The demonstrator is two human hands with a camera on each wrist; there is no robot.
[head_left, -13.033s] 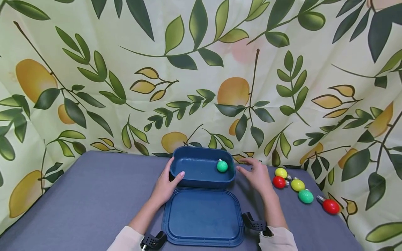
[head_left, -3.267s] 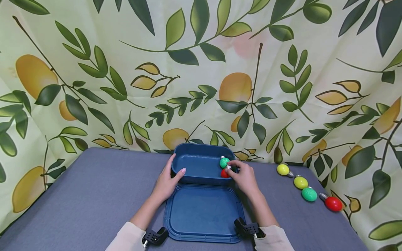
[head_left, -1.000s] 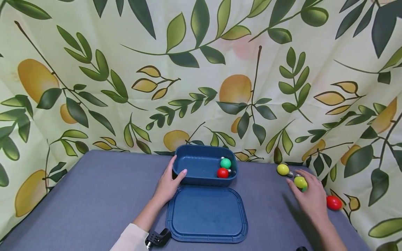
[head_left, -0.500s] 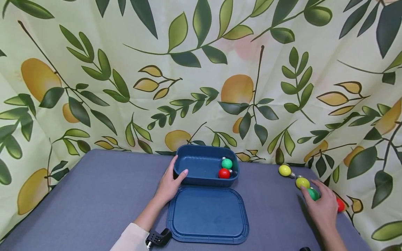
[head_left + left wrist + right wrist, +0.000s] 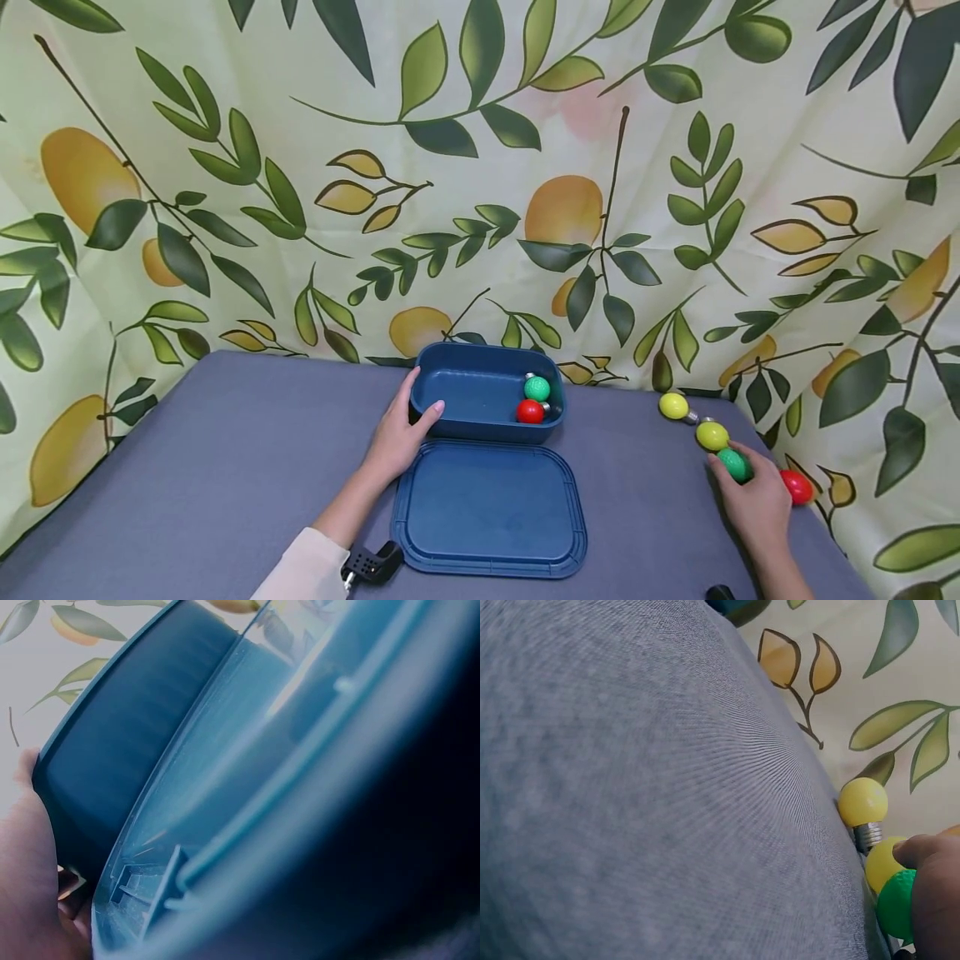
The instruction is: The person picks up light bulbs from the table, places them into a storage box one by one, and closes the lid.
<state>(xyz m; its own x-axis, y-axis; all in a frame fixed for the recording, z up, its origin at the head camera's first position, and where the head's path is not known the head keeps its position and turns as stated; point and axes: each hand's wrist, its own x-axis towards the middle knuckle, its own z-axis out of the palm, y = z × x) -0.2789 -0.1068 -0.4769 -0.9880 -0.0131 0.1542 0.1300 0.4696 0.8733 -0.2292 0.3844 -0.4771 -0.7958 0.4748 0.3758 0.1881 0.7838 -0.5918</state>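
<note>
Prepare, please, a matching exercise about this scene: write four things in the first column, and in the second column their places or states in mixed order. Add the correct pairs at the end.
Column one
1. Blue lid
2. Blue box
3. Left hand
4. Right hand

Column two
A. around a green bulb outside the box
B. flat on the table, on the person's side of the box
C. contains one red bulb and the other green bulb
D. at the box's left end

Pairs: 1-B, 2-C, 3-D, 4-A
</note>
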